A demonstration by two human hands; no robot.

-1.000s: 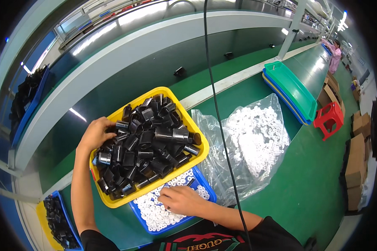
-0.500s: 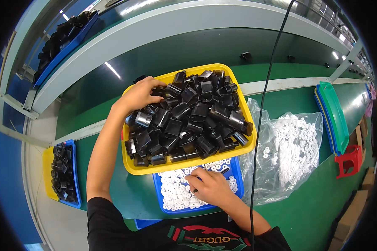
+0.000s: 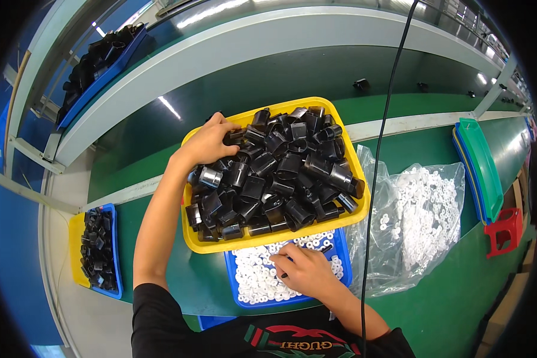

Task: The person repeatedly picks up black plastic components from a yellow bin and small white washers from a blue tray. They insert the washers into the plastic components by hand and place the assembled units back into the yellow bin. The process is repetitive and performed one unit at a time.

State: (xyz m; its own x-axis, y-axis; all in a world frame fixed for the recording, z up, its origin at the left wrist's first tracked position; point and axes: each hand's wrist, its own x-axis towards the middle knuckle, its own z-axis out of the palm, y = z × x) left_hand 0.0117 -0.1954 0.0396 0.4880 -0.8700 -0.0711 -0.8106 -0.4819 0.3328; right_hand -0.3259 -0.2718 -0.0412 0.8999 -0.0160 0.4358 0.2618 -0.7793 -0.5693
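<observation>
A yellow tray (image 3: pixel 275 238) heaped with black plastic parts (image 3: pixel 280 167) sits in front of me on the green bench. My left hand (image 3: pixel 207 142) rests on the heap at the tray's far left corner, fingers curled into the parts. Below it a blue tray (image 3: pixel 240 298) holds small white rings (image 3: pixel 253 277). My right hand (image 3: pixel 304 271) lies on the rings with fingers bent; whether it pinches a ring is hidden.
A clear plastic bag (image 3: pixel 420 209) of white rings lies to the right. Stacked green and blue trays (image 3: pixel 480 170) and a red stool (image 3: pixel 505 230) are farther right. At left, a blue and yellow tray (image 3: pixel 95 247) holds more black parts. A black cable (image 3: pixel 379 161) hangs down.
The view has swung left and closer. My left hand moved from the tray's left side up to its far left corner. My right hand stays on the white rings.
</observation>
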